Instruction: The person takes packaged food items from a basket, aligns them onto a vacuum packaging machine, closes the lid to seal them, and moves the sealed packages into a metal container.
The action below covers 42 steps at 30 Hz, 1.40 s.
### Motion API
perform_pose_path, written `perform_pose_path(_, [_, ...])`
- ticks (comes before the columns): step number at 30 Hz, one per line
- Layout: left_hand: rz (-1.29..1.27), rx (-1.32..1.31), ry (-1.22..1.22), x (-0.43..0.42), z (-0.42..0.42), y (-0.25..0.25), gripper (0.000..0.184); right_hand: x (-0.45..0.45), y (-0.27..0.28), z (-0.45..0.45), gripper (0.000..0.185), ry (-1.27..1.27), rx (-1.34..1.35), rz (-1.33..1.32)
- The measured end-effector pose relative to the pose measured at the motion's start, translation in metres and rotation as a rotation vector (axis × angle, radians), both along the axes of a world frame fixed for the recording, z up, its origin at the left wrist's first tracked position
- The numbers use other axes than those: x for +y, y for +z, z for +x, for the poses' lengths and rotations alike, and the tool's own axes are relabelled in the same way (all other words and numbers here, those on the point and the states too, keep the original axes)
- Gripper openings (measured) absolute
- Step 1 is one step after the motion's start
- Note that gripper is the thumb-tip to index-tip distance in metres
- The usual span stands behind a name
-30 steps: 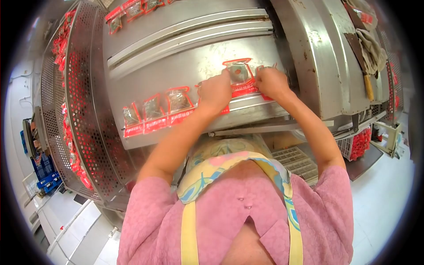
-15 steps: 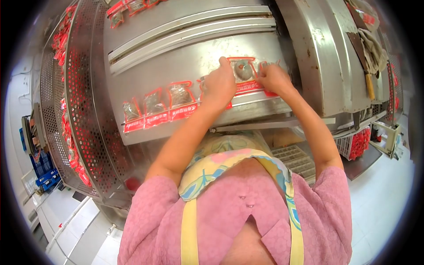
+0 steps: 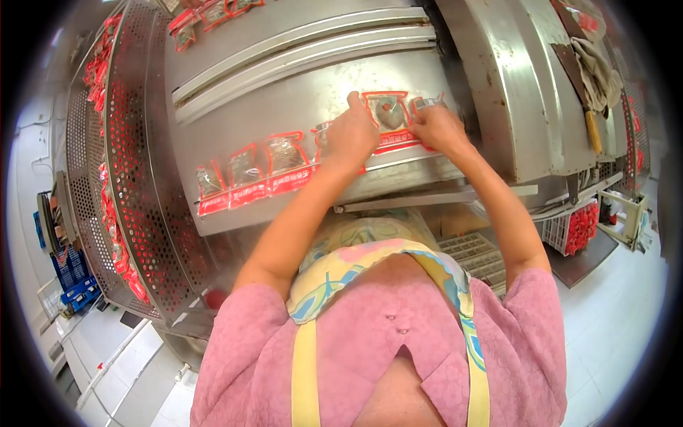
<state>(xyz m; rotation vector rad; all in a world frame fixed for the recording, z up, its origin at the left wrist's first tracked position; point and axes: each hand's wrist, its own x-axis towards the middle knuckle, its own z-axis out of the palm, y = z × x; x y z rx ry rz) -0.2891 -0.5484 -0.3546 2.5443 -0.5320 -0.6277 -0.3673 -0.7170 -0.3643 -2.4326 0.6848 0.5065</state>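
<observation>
Clear pouches with red borders lie in a row along the front edge of the steel work surface (image 3: 324, 89). My left hand (image 3: 350, 139) is over the row, thumb raised, at the left side of a pouch with dark contents (image 3: 389, 114); its other fingers are curled and mostly hidden. At that pouch's right side, my right hand (image 3: 437, 128) has its fingers pinched at the edge where it meets the rightmost pouch (image 3: 429, 103). Further left, a flat pouch (image 3: 286, 153) and two others rest with their red bands towards me.
Two metal bars (image 3: 306, 53) cross the surface behind the row. More red pouches lie at the far edge, beside part of another person's hand. Perforated racks (image 3: 153, 178) stand on the left. A steel cover (image 3: 526, 85) is at the right, with a wooden-handled tool (image 3: 593, 132) and a cloth.
My left thumb has lifted off the pouch and points up. My right hand has shifted slightly at the rightmost pouches. Part of another person's hand now shows at the far edge.
</observation>
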Motion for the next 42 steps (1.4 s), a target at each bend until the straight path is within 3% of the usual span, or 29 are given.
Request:
perform_pose_path(3, [-0.031,0.027,0.049,-0.001,0.002,-0.004,0.056,0.001,0.005,0.0,0.021,-0.013,0.02,0.035])
perform_pose_path(6, [-0.111,-0.124,-0.005,0.002,0.002,-0.013,0.048,0.0,0.004,0.0,0.017,0.006,-0.019,0.031])
perform_pose_path(9, [-0.037,-0.172,-0.046,0.001,0.003,-0.01,0.044,0.0,0.0,-0.004,0.017,0.005,-0.136,0.032])
perform_pose_path(12, [0.093,-0.154,-0.16,0.007,0.001,-0.007,0.04,-0.004,0.011,-0.002,0.023,-0.01,0.043,0.175])
perform_pose_path(15, [0.206,-0.172,-0.256,0.009,-0.007,0.001,0.038,-0.003,0.011,-0.009,0.022,0.036,-0.003,0.124])
perform_pose_path(18, [0.0,-0.359,-0.287,0.019,-0.024,0.018,0.037,0.0,0.011,-0.028,0.018,-0.042,-0.392,0.021])
perform_pose_path(21, [-0.35,-0.437,-0.458,0.023,-0.04,0.02,0.031,0.0,0.037,-0.051,0.02,-0.149,-0.524,0.064])
perform_pose_path(23, [-0.308,-0.404,-0.57,0.029,-0.044,-0.015,0.028,-0.003,0.036,-0.069,0.027,0.03,-0.565,-0.088])
perform_pose_path(27, [-0.293,-0.39,-0.646,0.026,-0.05,-0.014,0.029,-0.003,0.019,-0.082,0.038,0.155,-0.584,-0.229])
perform_pose_path(32, [-0.326,-0.376,-0.633,0.029,-0.055,-0.02,0.026,-0.001,-0.012,-0.079,0.014,0.168,-0.68,-0.164])
perform_pose_path(36, [-0.315,-0.329,-0.61,0.029,-0.056,-0.017,0.027,-0.002,-0.011,-0.082,0.013,0.117,-0.764,-0.073])
perform_pose_path(39, [-0.393,-0.436,-0.494,0.02,-0.063,-0.011,0.031,0.002,-0.009,-0.083,0.013,0.016,-0.764,-0.01])
perform_pose_path(42, [-0.326,-0.456,-0.629,0.02,-0.061,-0.029,0.035,0.009,0.005,-0.088,0.013,-0.01,-0.714,-0.085])
